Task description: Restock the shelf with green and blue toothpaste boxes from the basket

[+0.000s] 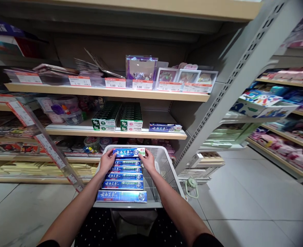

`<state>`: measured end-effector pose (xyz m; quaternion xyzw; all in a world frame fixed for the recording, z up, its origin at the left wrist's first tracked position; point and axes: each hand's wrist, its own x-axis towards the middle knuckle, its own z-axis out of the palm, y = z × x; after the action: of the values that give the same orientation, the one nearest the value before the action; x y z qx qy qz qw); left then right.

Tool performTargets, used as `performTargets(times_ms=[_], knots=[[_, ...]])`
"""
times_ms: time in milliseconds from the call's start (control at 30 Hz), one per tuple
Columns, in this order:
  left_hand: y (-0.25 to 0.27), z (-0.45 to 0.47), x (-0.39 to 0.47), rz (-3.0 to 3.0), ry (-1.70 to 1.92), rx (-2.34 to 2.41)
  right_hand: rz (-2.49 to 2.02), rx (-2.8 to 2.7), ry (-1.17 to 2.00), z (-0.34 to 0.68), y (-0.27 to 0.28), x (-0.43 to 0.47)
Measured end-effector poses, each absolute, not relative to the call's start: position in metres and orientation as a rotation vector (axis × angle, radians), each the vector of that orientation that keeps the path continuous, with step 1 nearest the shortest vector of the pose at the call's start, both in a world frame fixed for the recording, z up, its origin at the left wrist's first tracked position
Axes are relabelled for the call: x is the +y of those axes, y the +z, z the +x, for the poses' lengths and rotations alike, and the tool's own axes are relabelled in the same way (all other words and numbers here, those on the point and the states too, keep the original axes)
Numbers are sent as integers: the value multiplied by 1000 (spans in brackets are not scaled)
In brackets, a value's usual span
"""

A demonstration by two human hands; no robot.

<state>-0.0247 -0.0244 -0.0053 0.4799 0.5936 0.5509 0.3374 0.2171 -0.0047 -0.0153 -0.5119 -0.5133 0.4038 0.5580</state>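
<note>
Between my left hand (108,161) and my right hand (148,160) is a blue toothpaste box (127,152), gripped at its two ends above the far side of a grey basket (175,176). Several more blue toothpaste boxes (123,185) lie in a column along the basket's left part, one in front of another. The basket rests at my lap. Ahead on the shelf, a blue toothpaste box (164,128) lies at the right, beside two stacks of green-and-white boxes (104,124).
A wooden-edged shelf (110,90) with cards and framed items runs above. A slanted price strip (48,147) stands at left, a grey perforated post (228,85) at right. On the floor by the basket is a light green item with a handle (191,185).
</note>
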Motion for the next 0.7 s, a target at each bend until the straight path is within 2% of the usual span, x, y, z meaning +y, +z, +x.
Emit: performTargets(times_ms=[233,367,567,700], knots=[[7,-22,-31,1179,1426,1447,-1355,-1232,830,223,3,-10],[31,-1,-27,1233,1429,1387,-1373,-1212,750,250,26,-10],[95,82,0,1369,1554,1207,-1348,-1236,443,327,84,1],[119,140,23,1397,1623,1114,-1326,-1256,301,373,118,15]])
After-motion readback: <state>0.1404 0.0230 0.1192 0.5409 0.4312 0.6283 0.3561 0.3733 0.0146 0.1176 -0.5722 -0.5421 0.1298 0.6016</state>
